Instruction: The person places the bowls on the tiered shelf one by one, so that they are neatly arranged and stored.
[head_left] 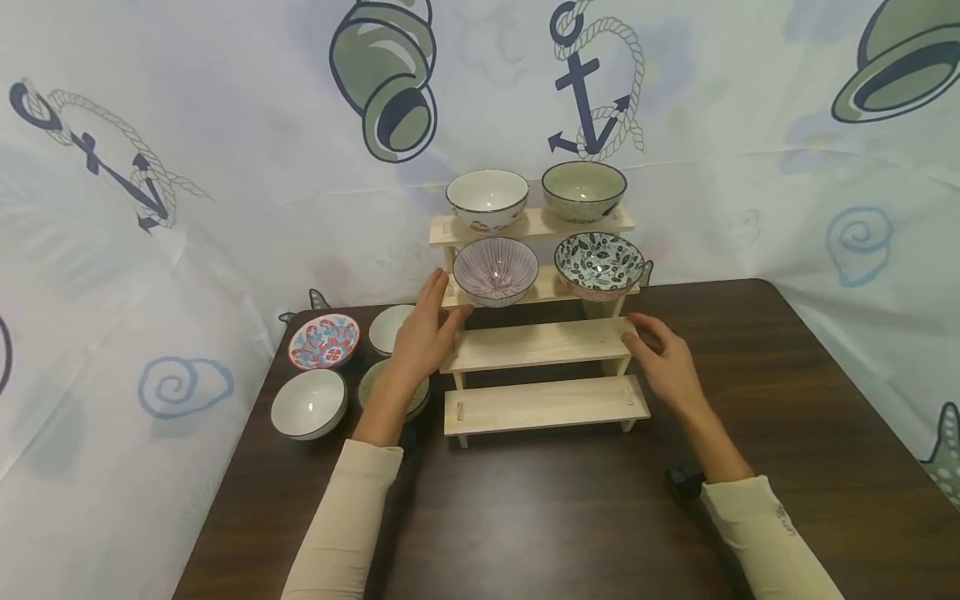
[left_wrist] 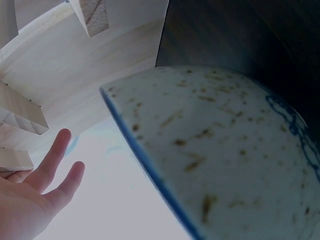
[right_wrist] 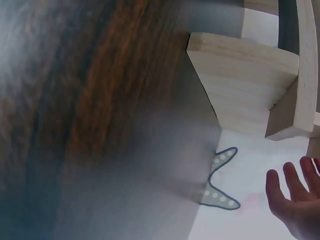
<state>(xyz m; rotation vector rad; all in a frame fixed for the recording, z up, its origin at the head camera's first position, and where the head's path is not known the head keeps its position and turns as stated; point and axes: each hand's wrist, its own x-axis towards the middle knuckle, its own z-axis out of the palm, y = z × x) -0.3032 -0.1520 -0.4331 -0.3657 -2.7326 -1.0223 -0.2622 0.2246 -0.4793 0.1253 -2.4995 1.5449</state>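
A stepped wooden stand (head_left: 536,343) has four tiers. My left hand (head_left: 424,333) is at its left side, fingertips by the purple-striped bowl (head_left: 496,272) and thumb over the end of the tier below. In the left wrist view two fingers (left_wrist: 59,155) are spread. At the other end of the third tier down is my right hand (head_left: 666,360), thumb and forefinger by the board's corner; its fingers (right_wrist: 296,184) extend in the right wrist view. A black-leaf bowl (head_left: 599,265) shares the striped bowl's tier. On top stand a white bowl (head_left: 487,200) and a green bowl (head_left: 583,192).
Left of the stand, on the dark table (head_left: 570,517), are a red-and-blue bowl (head_left: 324,340), a white bowl (head_left: 309,403), a greenish bowl (head_left: 371,385) and a pale bowl (head_left: 386,327), the latter two partly behind my left arm. A patterned cloth (head_left: 720,167) hangs behind.
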